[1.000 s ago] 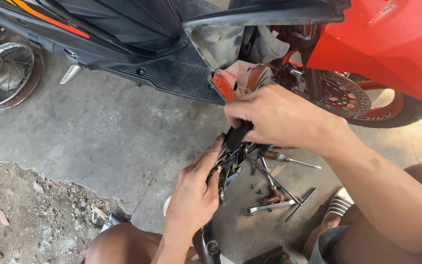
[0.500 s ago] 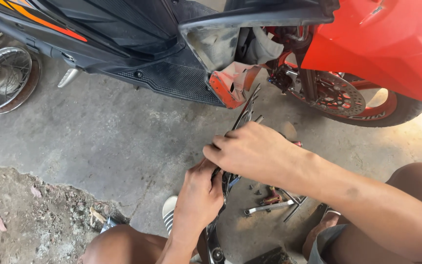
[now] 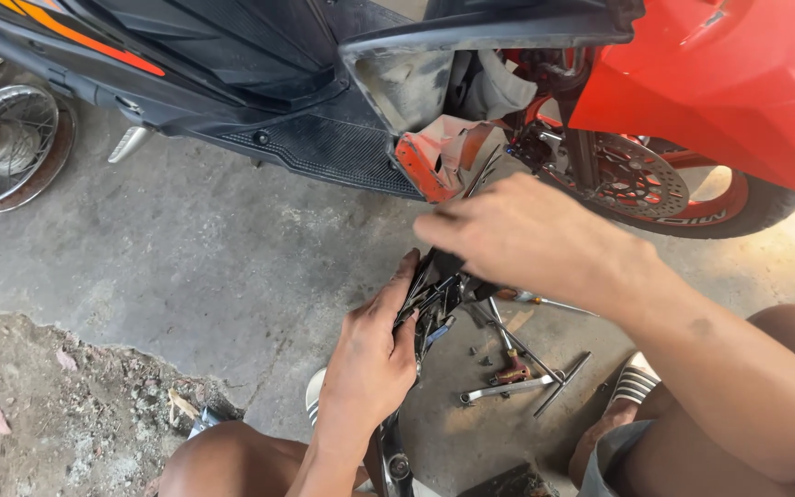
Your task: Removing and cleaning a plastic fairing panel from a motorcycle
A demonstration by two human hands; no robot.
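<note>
My left hand point(image 3: 372, 352) grips a black, greasy motorcycle part point(image 3: 436, 293) and holds it upright in front of my knees. Above and to the right of it is my right hand point(image 3: 524, 235), fingers curled, its underside touching the top of the part; whether it grips anything is hidden. A thin metal rod point(image 3: 482, 171) shows just above the right hand's knuckles. The lower end of the black part point(image 3: 392, 462) reaches down between my legs.
A red and black scooter point(image 3: 710, 83) stands across the top, its front wheel and brake disc point(image 3: 639, 180) at the right. Hand tools point(image 3: 513, 368) lie on the concrete beside my sandalled foot point(image 3: 635, 379). A spoked wheel point(image 3: 0, 145) lies at far left; broken dirt ground at lower left.
My right hand has lifted off the part and shifted up and right. The left hand keeps hold of the part, and the view has tilted slightly.
</note>
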